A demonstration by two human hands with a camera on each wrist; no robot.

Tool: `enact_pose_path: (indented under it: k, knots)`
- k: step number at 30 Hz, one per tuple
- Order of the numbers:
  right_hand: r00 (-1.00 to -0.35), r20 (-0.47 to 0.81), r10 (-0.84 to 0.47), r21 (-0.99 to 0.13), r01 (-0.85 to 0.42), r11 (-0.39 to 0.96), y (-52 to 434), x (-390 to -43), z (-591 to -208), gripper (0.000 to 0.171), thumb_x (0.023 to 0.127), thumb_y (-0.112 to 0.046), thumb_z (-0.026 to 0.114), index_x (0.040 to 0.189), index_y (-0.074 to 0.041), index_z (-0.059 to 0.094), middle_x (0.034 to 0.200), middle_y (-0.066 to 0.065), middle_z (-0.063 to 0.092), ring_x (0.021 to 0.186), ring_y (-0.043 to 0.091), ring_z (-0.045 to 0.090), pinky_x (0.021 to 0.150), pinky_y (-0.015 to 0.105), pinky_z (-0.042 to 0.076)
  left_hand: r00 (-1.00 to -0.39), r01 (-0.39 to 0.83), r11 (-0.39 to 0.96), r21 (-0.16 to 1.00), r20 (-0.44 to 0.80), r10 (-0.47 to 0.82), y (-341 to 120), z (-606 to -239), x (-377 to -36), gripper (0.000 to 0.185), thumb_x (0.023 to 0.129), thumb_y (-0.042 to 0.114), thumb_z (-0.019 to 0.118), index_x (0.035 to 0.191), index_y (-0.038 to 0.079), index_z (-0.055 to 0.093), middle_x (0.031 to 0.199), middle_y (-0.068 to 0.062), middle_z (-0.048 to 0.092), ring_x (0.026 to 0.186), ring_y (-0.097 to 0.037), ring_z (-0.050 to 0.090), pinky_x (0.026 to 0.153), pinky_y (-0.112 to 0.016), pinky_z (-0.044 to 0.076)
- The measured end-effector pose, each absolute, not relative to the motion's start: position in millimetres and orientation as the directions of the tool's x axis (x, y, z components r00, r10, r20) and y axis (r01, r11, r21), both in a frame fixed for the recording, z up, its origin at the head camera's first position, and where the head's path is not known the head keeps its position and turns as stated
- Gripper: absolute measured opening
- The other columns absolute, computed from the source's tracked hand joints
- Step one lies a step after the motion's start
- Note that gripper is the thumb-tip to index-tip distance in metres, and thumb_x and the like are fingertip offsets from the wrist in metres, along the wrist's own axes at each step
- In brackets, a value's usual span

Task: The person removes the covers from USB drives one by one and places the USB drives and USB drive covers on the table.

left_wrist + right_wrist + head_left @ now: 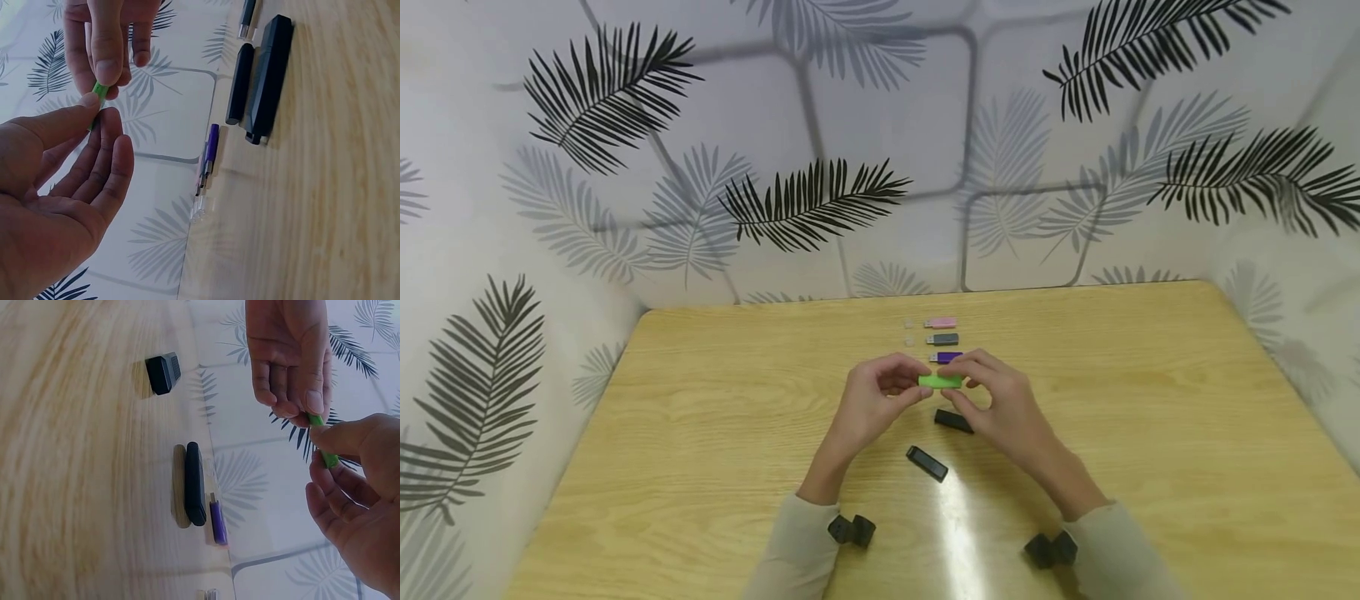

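Note:
A green USB stick [940, 381] is held level above the table between both hands. My left hand [904, 390] pinches its left end, and the left wrist view shows the thumb [87, 106] on the green stick [100, 91]. My right hand [972, 392] pinches the right end between thumb and fingers [320, 456]. Most of the green stick [329, 459] is hidden by fingers in both wrist views.
On the wooden table [1150, 400], a pink stick [942, 322], a grey stick [943, 339] and a purple stick [947, 357] lie in a row behind the hands, with small clear caps [909, 332] to their left. Two black sticks [953, 420] [927, 463] lie nearer me. Leaf-patterned walls surround the table.

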State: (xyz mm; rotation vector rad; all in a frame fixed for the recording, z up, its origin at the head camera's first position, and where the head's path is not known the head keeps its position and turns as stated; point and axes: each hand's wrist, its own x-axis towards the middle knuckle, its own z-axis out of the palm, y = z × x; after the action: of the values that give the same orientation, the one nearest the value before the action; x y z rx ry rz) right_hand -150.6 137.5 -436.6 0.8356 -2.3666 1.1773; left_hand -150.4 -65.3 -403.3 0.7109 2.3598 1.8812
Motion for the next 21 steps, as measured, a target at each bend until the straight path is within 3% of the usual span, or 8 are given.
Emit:
enact_pose_path:
  k: [7,16,21]
  knots:
    - [-0.754,0.545,-0.367,-0.586,-0.656,0.476,139,-152,-439,0.023,0.083,-0.007,0.074,0.105,-0.01,0.069,0.105,-0.004,0.063,0.091,0.009,0.059,0.072,0.032,0.053,-0.901,0.314,0.155,0.937,0.242,0.36,-67,-408,-151,0.018,0.083,-0.003,0.069,0.1,-0.008,0.065,0.093,-0.023,0.067,0.082,-0.034,0.066,0.074,-0.048,0.054]
    - [-0.736,0.546,-0.4,-0.575,-0.677,0.46,140,-153,-438,0.023,0.082,-0.005,0.073,0.105,-0.009,0.069,0.104,-0.003,0.064,0.092,0.009,0.06,0.073,0.032,0.054,-0.894,0.362,0.189,0.913,0.283,0.346,-73,-440,-164,0.016,0.083,0.008,0.073,0.099,0.006,0.069,0.091,-0.004,0.07,0.081,-0.014,0.067,0.072,-0.033,0.056]
    - [-0.719,0.554,-0.419,-0.565,-0.694,0.445,142,-154,-437,0.024,0.081,-0.005,0.074,0.105,-0.008,0.069,0.104,-0.002,0.065,0.09,0.01,0.061,0.073,0.032,0.054,-0.894,0.367,0.197,0.909,0.286,0.345,-74,-441,-165,0.016,0.082,0.01,0.074,0.098,0.006,0.071,0.091,-0.004,0.07,0.081,-0.012,0.067,0.072,-0.03,0.056]
